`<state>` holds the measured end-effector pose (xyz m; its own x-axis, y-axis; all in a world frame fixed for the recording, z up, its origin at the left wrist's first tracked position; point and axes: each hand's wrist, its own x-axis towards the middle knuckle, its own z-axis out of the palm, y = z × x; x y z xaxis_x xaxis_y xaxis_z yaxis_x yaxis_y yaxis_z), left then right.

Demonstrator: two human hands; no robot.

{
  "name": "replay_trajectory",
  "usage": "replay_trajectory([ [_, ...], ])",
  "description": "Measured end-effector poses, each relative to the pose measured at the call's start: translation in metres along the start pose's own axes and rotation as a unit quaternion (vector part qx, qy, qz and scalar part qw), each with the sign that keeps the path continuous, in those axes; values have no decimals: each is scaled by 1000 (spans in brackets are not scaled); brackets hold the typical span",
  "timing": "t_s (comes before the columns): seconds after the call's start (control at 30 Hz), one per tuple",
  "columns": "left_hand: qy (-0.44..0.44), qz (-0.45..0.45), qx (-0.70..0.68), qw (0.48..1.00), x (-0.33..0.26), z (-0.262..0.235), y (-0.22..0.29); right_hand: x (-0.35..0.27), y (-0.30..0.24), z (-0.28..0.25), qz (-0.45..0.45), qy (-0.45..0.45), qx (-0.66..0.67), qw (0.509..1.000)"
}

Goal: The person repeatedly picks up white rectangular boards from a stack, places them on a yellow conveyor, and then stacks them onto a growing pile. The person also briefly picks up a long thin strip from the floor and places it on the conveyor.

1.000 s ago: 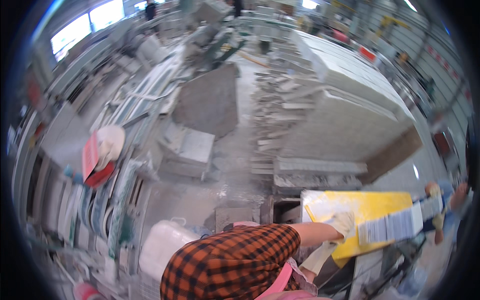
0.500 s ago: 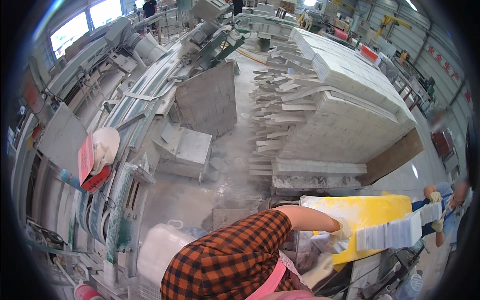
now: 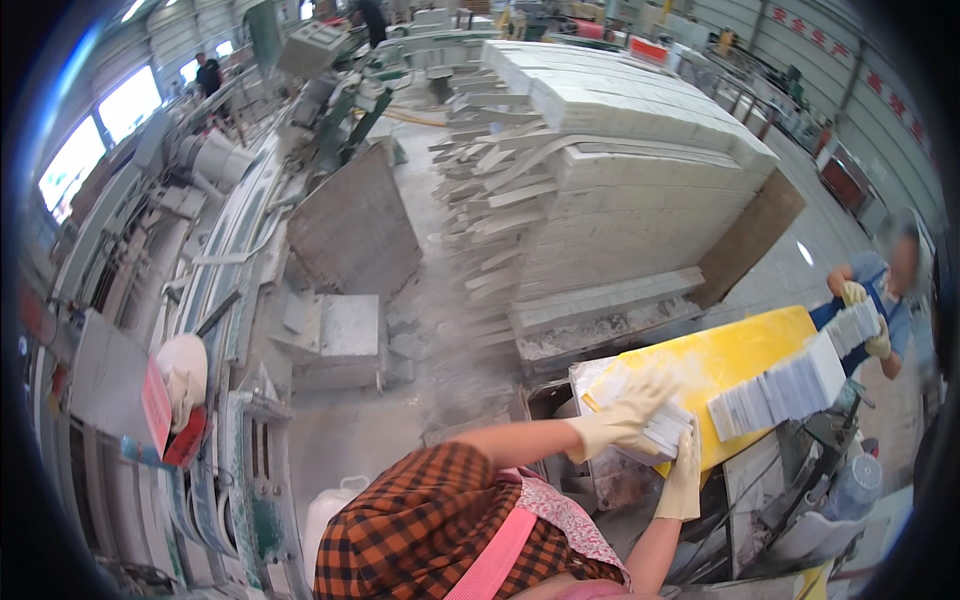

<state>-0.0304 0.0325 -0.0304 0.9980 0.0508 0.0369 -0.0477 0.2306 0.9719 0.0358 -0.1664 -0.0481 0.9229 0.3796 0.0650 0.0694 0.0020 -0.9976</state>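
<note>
On the left end of a yellow-covered table (image 3: 655, 358) lies a small stack of white stone tiles (image 3: 664, 432). My left hand (image 3: 628, 412), in a pale glove, reaches over the stack's far left side with fingers stretched out and slightly blurred. The gloved fingers of my right hand (image 3: 685, 475) press against the stack's near right side. To the right, a longer row of white and grey tiles (image 3: 765, 398) stands on edge on the yellow cover, apart from both hands. At its far end, a co-worker's gloved hands hold another bunch of tiles (image 3: 853, 328).
A large pile of white stone slabs (image 3: 620, 220) stands beyond the table, strips jutting from its left side. A machine with rails (image 3: 235, 270) runs along the left. A red box (image 3: 185, 437) with a pale hat sits there. A bluish bucket (image 3: 853, 488) stands at lower right.
The view has turned, shifting most of the scene left. My right hand has risen from below onto the small stack; my left hand has spread over its other side.
</note>
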Motion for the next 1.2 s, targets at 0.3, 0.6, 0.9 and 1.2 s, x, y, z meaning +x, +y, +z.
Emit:
replay_trajectory([
  [0.3, -78, -177, -5, 981, -4, -11, -95, -14, -20, 21, 68, 60, 89, 992],
  [0.6, 31, 13, -73, 997, -13, 14, -25, -20, -18, 26, 25, 10, -59, 998],
  [0.9, 40, -13, -94, 995, 1, 6, -35, -15, -39, 21, 76, -2, 4, 997],
  [1.2, 48, -30, -92, 994, -14, 15, -28, -18, -5, 16, -61, 103, -441, 890],
])
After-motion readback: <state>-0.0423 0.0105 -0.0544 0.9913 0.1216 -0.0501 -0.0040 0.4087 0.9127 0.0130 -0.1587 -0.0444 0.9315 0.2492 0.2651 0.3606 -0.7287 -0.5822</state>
